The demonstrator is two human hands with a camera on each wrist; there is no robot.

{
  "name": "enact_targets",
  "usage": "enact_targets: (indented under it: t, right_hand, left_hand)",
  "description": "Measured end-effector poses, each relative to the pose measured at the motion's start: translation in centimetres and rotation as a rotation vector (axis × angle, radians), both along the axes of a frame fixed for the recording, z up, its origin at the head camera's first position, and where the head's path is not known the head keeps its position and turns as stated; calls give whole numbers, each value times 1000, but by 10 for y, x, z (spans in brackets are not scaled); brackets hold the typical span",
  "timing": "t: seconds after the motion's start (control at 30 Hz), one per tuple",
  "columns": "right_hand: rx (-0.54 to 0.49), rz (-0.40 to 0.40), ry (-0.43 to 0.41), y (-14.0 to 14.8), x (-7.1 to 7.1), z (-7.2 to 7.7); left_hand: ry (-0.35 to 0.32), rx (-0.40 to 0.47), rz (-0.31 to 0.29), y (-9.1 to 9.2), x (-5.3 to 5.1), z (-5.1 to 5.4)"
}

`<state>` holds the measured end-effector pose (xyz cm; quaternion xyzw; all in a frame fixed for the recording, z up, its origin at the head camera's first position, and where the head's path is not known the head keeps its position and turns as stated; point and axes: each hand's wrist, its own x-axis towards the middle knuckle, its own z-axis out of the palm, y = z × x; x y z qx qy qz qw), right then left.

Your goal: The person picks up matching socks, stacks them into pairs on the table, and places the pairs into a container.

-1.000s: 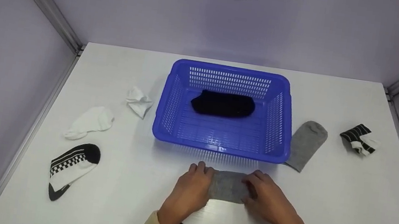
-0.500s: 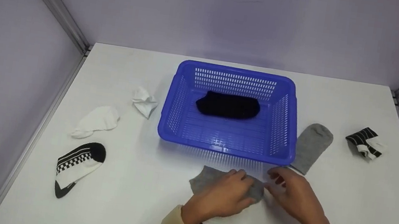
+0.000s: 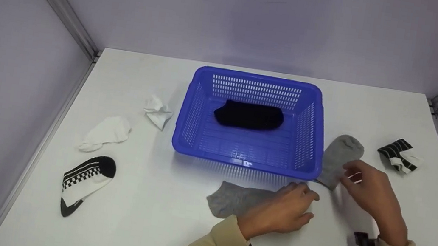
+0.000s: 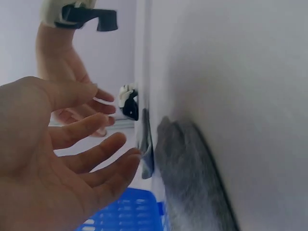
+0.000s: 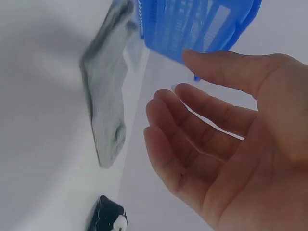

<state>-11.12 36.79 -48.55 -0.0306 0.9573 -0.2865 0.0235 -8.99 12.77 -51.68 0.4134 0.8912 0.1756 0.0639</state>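
Note:
A grey sock lies flat in front of the blue basket. My left hand hovers over its right end, hiding that part; in the left wrist view the loosely bent fingers hold nothing, apart from the sock. Beside the basket's right wall rests a second grey sock, one corner of it close to or under the basket's rim. Near that sock's right edge is my right hand. In the right wrist view its thumb and fingers are parted with nothing between them.
Inside the basket is a black sock. At far right sits a crumpled black-and-white striped sock. On the left lie a crumpled white sock, another white sock and a checkered black-and-white sock. Walls enclose the table.
Both hands have let go of the front grey sock and moved right. My right hand has reached the second grey sock; the left has slid across to the first sock's right end.

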Motion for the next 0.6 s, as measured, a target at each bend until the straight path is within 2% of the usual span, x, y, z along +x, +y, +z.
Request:
enact_targets:
  t: [0.07,0.13,0.33,0.4,0.5,0.6]
  right_hand:
    - [-4,10,11,9,-9,1]
    - [-15,22,13,16,-19,1]
    - [-34,43,23,25,-46,0]
    - [-36,39,12,25,-54,0]
    - [-33,42,-39,25,-64,2]
    - [-30,47,-105,24,-68,2]
  left_hand:
    - [30,2,6,10,-5,-2]
    - [32,14,14,19,-10,-3]
    - [-63,111,26,42,-23,-2]
    - [-54,121,24,49,-27,-2]
    - [10,83,56,58,-32,-2]
    - [23,65,89,65,-32,-9]
